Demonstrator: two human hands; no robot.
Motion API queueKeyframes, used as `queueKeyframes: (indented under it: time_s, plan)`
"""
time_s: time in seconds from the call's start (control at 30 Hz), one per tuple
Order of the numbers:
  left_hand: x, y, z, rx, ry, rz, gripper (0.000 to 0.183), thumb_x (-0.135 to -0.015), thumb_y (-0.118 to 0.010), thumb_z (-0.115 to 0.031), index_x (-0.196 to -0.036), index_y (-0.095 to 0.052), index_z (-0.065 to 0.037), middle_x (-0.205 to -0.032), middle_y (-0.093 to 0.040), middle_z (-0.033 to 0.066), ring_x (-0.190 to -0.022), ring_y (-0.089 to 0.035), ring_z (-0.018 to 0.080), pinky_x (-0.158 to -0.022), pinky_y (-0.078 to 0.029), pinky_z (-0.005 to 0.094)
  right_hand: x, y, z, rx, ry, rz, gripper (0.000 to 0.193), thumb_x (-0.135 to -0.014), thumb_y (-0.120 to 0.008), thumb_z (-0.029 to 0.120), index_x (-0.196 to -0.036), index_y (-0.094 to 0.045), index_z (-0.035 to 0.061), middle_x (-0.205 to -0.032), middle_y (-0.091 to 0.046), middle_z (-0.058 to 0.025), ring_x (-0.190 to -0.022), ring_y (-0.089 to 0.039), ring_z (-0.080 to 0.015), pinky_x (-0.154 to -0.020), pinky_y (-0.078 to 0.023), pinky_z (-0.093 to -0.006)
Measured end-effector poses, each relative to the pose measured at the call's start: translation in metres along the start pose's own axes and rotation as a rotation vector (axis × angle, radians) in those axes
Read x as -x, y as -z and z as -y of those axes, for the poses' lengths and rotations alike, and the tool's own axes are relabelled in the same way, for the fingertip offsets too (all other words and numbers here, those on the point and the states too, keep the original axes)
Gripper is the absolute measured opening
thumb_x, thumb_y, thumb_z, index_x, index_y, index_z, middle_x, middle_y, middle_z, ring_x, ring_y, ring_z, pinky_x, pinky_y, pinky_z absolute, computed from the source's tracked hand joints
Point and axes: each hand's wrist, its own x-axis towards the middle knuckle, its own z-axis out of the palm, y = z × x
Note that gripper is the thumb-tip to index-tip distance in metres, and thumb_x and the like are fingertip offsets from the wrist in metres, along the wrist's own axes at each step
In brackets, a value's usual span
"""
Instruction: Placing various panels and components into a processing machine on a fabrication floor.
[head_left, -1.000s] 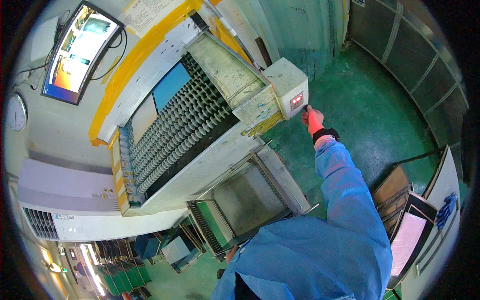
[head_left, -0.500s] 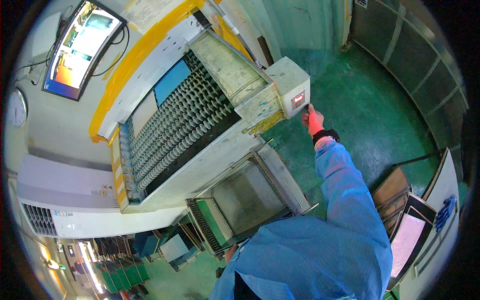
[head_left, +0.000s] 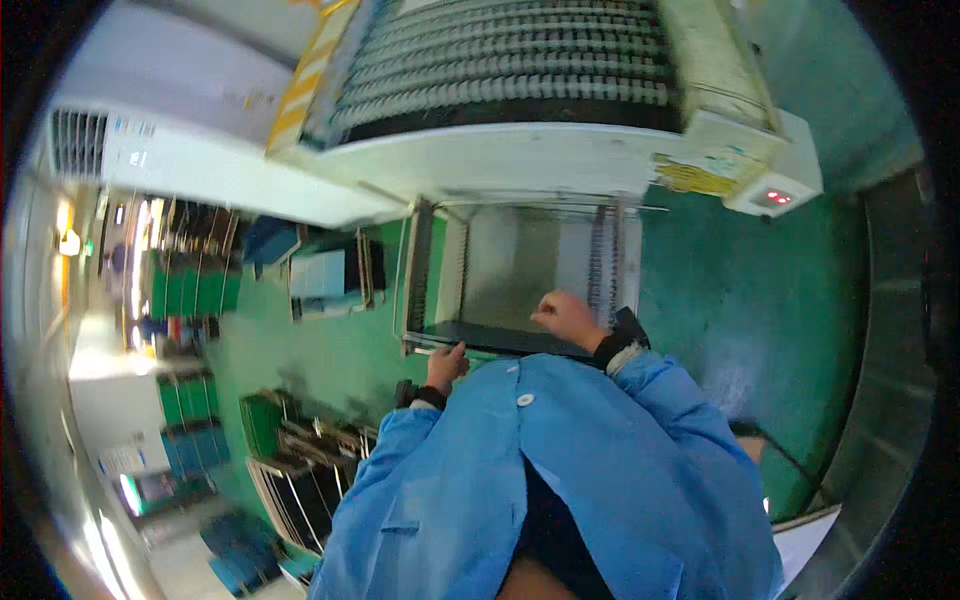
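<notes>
A slotted metal rack (head_left: 620, 262) with toothed side rails stands in front of me, holding upright panels whose dark top edge (head_left: 480, 336) lies near my body. My left hand (head_left: 447, 367) is closed at the rack's near left corner, around its front rail as far as the blur shows. Over the near right part of the rack hovers my right hand (head_left: 566, 318), its fingers curled and nothing visible in them. Behind the rack sits a machine (head_left: 500, 150) with rows of white rollers (head_left: 510, 70). A control box (head_left: 775, 190) with a red lit display is at its right end.
Green floor (head_left: 710, 300) runs around the rack. Further racks with panels (head_left: 325, 275) stand to the left, and several more (head_left: 300, 480) at the lower left. A white cabinet with a grille (head_left: 200, 170) adjoins the machine. A grey panelled wall (head_left: 900, 330) is at right.
My right hand has left the control box and come back over the rack. The view has turned down and toward the rack. My left hand stays by the rack's near left corner.
</notes>
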Motion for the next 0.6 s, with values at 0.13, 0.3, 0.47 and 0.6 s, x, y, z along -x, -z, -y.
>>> queueKeyframes:
  time_s: [0.13,0.3,0.47,0.6]
  plan:
    - [-0.007,-0.007,0.037,0.506,0.056,-0.035,0.036,-0.085,-0.066,-0.033,-0.087,-0.058,0.002,-0.070,-0.062,0.0096,-0.056,-0.059,0.0159,-0.046,-0.044,0.0286,0.015,-0.038,0.057,0.030,0.315,0.162,0.030,-0.073,-0.069,0.028,-0.097,-0.065,0.0095,-0.095,-0.061,-0.0124,-0.093,-0.056,-0.0322,-0.076,-0.048,-0.0416]
    - [0.000,-0.010,0.028,0.643,0.102,0.009,0.034,-0.084,-0.068,-0.031,-0.088,-0.058,0.001,-0.068,-0.060,0.0079,-0.054,-0.058,0.0166,-0.046,-0.043,0.0275,0.031,-0.070,0.057,0.278,0.366,0.158,0.030,-0.071,-0.066,0.017,-0.101,-0.064,0.0102,-0.101,-0.059,-0.0118,-0.095,-0.055,-0.0309,-0.079,-0.049,-0.0419]
    - [-0.003,-0.004,0.052,0.663,0.065,0.019,0.034,-0.084,-0.067,-0.031,-0.093,-0.059,0.000,-0.073,-0.062,0.0072,-0.061,-0.059,0.0171,-0.053,-0.047,0.0292,0.029,-0.077,0.071,0.390,0.355,0.275,0.038,-0.073,-0.064,0.013,-0.111,-0.060,0.0124,-0.111,-0.059,-0.0122,-0.099,-0.056,-0.0317,-0.081,-0.048,-0.0422]
    - [-0.001,-0.001,0.038,0.733,0.075,0.106,0.032,-0.084,-0.065,-0.030,-0.096,-0.059,0.000,-0.077,-0.063,0.0071,-0.066,-0.061,0.0181,-0.060,-0.049,0.0315,0.036,-0.087,0.064,0.476,0.389,0.267,0.036,-0.074,-0.060,0.011,-0.111,-0.060,0.0125,-0.107,-0.061,-0.0122,-0.093,-0.059,-0.0306,-0.074,-0.051,-0.0416]
